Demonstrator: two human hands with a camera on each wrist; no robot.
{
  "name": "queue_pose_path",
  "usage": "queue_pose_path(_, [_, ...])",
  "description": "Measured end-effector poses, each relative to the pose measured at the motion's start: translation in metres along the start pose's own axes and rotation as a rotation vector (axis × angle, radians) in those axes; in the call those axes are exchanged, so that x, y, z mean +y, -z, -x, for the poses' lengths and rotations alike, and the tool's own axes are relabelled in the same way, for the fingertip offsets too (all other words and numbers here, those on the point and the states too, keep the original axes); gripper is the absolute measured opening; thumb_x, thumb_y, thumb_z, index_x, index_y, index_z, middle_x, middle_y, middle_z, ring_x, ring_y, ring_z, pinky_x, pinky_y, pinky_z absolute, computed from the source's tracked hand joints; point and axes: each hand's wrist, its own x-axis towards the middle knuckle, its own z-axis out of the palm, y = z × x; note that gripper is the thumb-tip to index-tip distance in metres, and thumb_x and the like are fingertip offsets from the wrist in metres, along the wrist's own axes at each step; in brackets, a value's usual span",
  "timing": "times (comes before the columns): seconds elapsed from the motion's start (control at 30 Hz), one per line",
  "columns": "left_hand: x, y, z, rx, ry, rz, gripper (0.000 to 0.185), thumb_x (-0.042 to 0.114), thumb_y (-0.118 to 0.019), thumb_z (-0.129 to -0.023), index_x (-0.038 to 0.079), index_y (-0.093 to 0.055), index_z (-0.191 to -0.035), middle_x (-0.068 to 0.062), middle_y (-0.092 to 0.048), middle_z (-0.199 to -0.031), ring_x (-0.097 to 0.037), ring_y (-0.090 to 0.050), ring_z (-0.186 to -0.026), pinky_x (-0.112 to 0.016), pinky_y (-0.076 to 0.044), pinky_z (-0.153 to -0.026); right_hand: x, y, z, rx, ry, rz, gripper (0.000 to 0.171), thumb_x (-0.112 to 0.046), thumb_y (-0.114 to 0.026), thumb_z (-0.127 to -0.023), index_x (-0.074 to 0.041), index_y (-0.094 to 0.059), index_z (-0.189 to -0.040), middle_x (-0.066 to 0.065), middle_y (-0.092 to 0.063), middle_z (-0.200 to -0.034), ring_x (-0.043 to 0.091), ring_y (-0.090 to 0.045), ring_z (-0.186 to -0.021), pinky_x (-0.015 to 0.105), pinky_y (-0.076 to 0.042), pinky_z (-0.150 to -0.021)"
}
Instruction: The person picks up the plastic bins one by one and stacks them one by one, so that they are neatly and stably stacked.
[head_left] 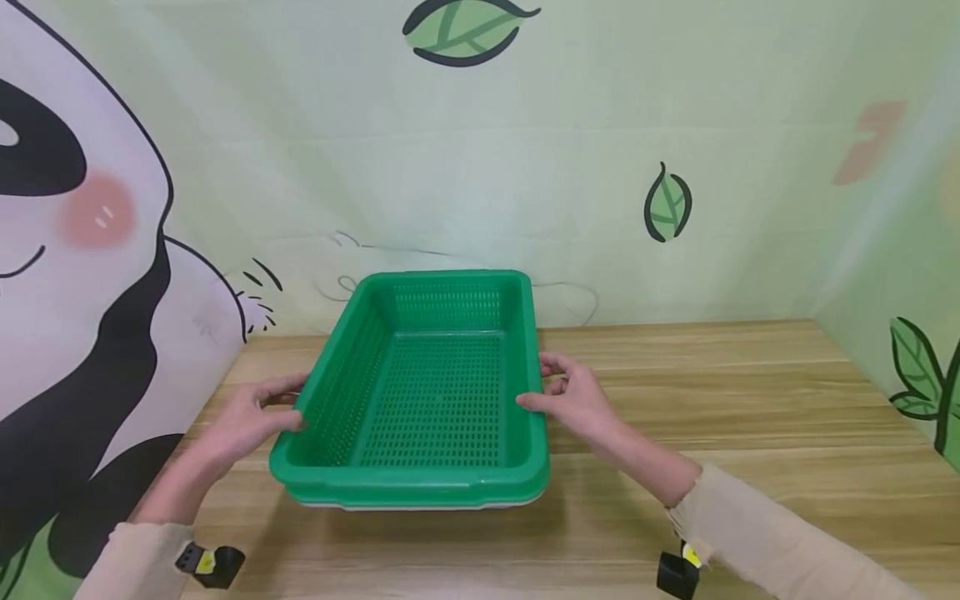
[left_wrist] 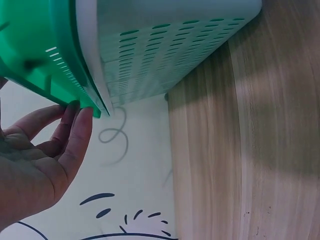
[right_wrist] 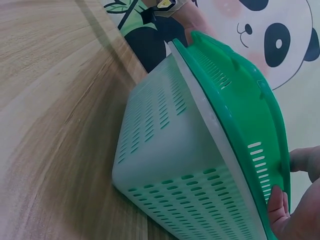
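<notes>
A green slotted basket [head_left: 438,400] sits nested inside a white basket [right_wrist: 175,150], whose pale outer wall with rows of slots shows in both wrist views. In the head view only a thin strip of the white one shows under the green front rim. My left hand [head_left: 255,417] holds the left side of the green rim, thumb over the edge and fingers outside. On the opposite side my right hand [head_left: 573,396] pinches the right rim, its thumb on the inside. The green basket holds nothing. Whether the baskets' underside touches the table cannot be told.
A wood-grain table [head_left: 720,400] lies under the baskets. Behind it hangs a pale green cloth backdrop [head_left: 600,192] with printed leaves and a panda at the left. Small black cameras [head_left: 217,567] are strapped at the wrists.
</notes>
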Motion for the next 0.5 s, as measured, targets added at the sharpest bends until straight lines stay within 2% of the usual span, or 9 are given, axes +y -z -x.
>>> queue_pose_path(0.2, [-0.0012,-0.0014,0.0014,-0.003,0.003,0.024,0.061,0.01,-0.058,-0.075,-0.004,-0.041,-0.133,-0.024,-0.051,-0.122,-0.036,-0.046,-0.109,-0.033,-0.044,-0.075,0.0017,-0.0006,0.0013,0.012,-0.009,0.012,0.062,-0.004,-0.068,-0.078,0.006,-0.038,-0.131,0.016,-0.048,-0.109,0.012,-0.054,-0.069,0.026,-0.053,-0.067])
queue_pose_path(0.5, [-0.0062,-0.0055,0.0022,-0.026,0.01,0.061,0.062,0.01,-0.06,-0.077,-0.004,-0.04,-0.133,-0.025,-0.049,-0.125,-0.037,-0.046,-0.109,-0.036,-0.047,-0.076,0.0056,-0.0002,0.0009,0.009,-0.011,0.019,0.065,-0.004,-0.068,-0.078,0.007,-0.036,-0.133,0.018,-0.047,-0.113,0.013,-0.054,-0.073,0.026,-0.052,-0.067])
